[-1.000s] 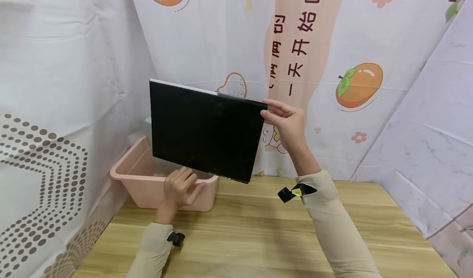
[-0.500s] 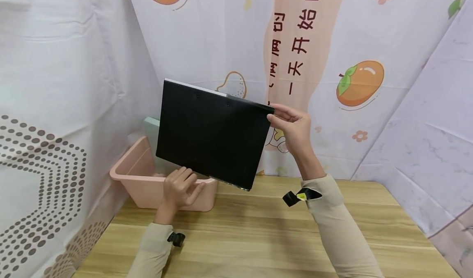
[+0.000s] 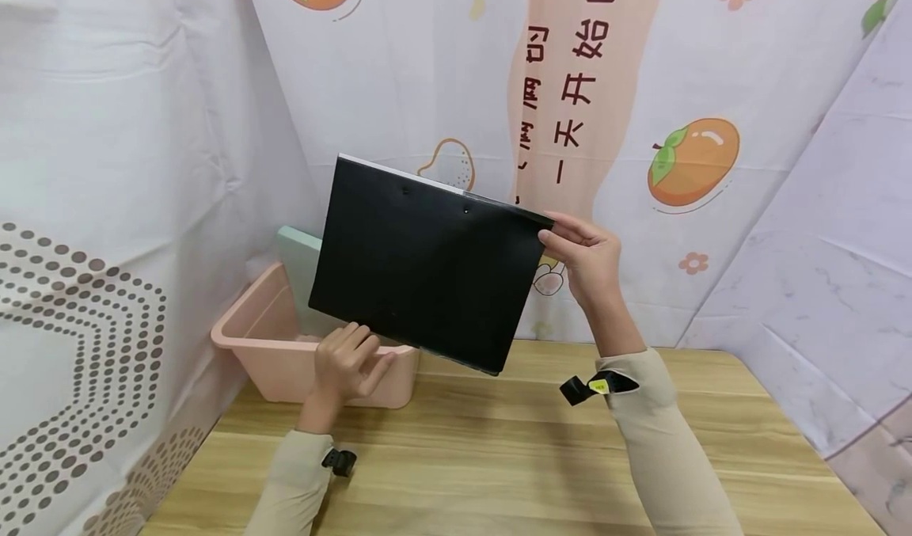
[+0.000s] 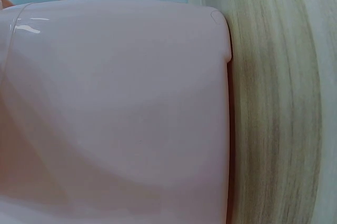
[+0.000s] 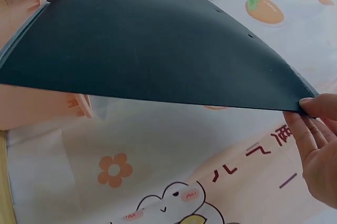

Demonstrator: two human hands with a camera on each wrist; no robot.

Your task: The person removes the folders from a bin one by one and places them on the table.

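Observation:
My right hand (image 3: pixel 590 260) pinches the upper right corner of a flat black folder (image 3: pixel 427 271), thumb on the near face and fingers behind. Two small dots, like rivets or holes, show near its top edge, and a white strip runs along that edge. The folder hangs tilted in the air, its lower left part over a pink plastic bin (image 3: pixel 285 371). My left hand (image 3: pixel 349 362) grips the bin's front rim, fingers curled over it and thumb outside. In the left wrist view, the bin wall (image 4: pixel 121 108) fills most of the picture.
Inside the bin a pale green flat item (image 3: pixel 298 263) stands upright, partly hidden by the folder. The bin is on a wood-grain table (image 3: pixel 456 457). A printed white curtain (image 3: pixel 712 283) hangs behind, with another sheet (image 3: pixel 107 164) along the left.
The folder has moved to the right and slightly down with my right hand, uncovering more of the pale green item. My left hand has stayed on the bin's rim.

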